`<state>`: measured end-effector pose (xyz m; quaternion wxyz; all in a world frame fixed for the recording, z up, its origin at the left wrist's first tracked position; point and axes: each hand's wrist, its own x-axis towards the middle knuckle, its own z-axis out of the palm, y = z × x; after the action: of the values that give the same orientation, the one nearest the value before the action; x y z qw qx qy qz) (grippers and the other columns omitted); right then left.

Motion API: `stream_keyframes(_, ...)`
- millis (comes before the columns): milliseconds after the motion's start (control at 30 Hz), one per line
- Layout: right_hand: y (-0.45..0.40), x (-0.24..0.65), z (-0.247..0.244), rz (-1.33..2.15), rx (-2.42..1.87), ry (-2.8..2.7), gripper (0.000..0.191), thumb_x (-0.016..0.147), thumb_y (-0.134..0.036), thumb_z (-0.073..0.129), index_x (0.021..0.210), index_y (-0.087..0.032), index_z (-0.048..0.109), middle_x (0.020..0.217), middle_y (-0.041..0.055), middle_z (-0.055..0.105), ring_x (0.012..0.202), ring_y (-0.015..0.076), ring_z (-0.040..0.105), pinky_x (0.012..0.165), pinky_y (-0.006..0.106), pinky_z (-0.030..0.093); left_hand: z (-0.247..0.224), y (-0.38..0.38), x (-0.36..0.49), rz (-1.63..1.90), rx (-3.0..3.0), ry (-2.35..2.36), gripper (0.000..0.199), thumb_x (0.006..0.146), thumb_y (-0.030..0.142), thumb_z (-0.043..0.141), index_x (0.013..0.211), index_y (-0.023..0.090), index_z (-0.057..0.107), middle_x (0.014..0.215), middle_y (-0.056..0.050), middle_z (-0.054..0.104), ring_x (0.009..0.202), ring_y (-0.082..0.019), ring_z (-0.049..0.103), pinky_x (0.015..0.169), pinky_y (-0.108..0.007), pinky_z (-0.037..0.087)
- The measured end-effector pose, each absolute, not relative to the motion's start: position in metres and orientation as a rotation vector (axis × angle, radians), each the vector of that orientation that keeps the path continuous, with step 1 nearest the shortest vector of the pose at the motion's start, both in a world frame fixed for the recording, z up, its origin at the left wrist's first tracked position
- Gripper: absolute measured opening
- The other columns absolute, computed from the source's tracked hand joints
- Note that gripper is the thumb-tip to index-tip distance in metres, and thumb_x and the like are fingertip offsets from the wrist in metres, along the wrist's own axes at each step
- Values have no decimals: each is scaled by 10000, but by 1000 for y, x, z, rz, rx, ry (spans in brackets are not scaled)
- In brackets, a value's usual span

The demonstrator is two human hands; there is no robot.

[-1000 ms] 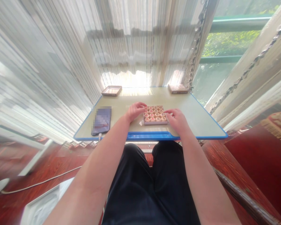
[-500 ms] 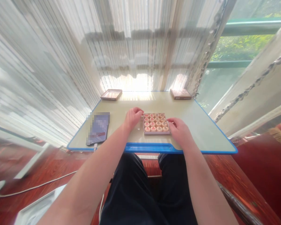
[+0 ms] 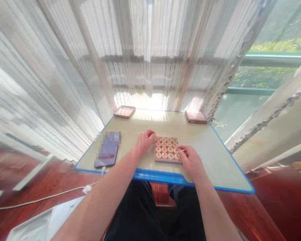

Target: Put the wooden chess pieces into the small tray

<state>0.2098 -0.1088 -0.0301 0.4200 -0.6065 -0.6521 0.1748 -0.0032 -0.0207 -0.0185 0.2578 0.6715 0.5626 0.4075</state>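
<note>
A shallow open box (image 3: 167,160) of round wooden xiangqi pieces (image 3: 167,148) lies flat on the table in front of me. The pieces sit in rows, with red and dark characters facing up. At the box's far left corner is my left hand (image 3: 145,140), its thumb and fingers pinched together; whether anything is between them is hidden. My right hand (image 3: 192,160) is bent around the right wall of the box, fingertips over the edge and against the rightmost pieces. That hand covers the box's near right corner.
A shallow empty box lid (image 3: 124,111) lies at the table's far left, a closed box (image 3: 196,116) at its far right. On the left, a phone (image 3: 107,149) has a white cable (image 3: 103,170) plugged in. A blue trough (image 3: 163,176) runs along the table's front edge.
The view has tilted up, so the table appears lower. My right fingertips have shifted from the box's outer edge to over its right wall. My left hand stays by the far left corner.
</note>
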Motion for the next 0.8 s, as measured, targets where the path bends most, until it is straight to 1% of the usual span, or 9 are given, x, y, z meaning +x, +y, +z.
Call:
stream_keyframes(100,-109,213,-28,569,-1525,-1550,297,838,-391,447,989,-203,619,999,88,654,893,231,607,790,387,489,-21,-20,-4,1124,1767,1504,211,771,363,490,733,216,636,773,-58,684,771,-219,620,738,-336,469)
stream_keyframes(200,-113,211,-18,606,-1555,-1433,335,838,-439,441,999,-205,619,1052,90,648,997,244,585,876,406,459,-25,-19,-4,1226,1589,1436,231,788,375,466,723,216,620,774,-59,680,774,-203,629,717,-318,490)
stream_keyframes(267,-117,201,-7,566,-1520,-1395,337,841,-445,441,1005,-210,618,1094,92,632,1062,247,553,930,413,426,-25,-20,-5,1327,1446,1326,203,780,310,440,745,207,611,820,-63,677,813,-186,636,715,-297,507)
stream_keyframes(333,-120,183,8,571,-1433,-1395,329,849,-441,442,1021,-223,617,1138,85,614,1094,240,534,953,407,411,-20,-19,-9,1395,1339,1287,193,736,216,411,737,193,603,834,-66,676,823,-173,634,730,-294,515)
stream_keyframes(433,-119,143,28,663,-1271,-1414,324,853,-431,456,1061,-246,622,1170,67,611,1127,233,523,968,398,404,-1,-15,-29,1530,1358,1268,218,694,167,393,749,178,604,887,-68,681,901,-176,623,794,-311,509)
stream_keyframes(500,-112,111,34,715,-1175,-1325,348,859,-434,441,1091,-241,614,1192,69,608,1120,231,535,951,396,421,14,-9,-52,1551,1360,1239,238,676,164,397,781,173,610,942,-66,685,946,-177,616,829,-319,502)
stream_keyframes(600,-89,63,32,781,-1038,-1173,425,887,-447,355,1194,-221,545,1254,88,572,1092,212,562,911,380,456,30,3,-97,1578,1324,1281,259,700,190,399,846,173,612,1047,-62,674,1023,-182,595,869,-332,486)
stream_keyframes(733,-32,6,15,901,-1017,-1155,513,895,-478,277,1313,-219,424,1341,108,489,1177,196,514,904,362,471,32,26,-155,1656,1192,1282,250,771,303,438,894,170,610,1106,-84,653,1061,-188,584,873,-339,477)
stream_keyframes(800,5,-15,4,853,-1082,-1292,578,905,-484,161,1372,-192,337,1270,143,528,1094,201,568,824,369,504,27,41,-177,1759,1058,1325,267,792,344,425,866,160,604,1085,-102,658,1045,-187,592,872,-340,470)
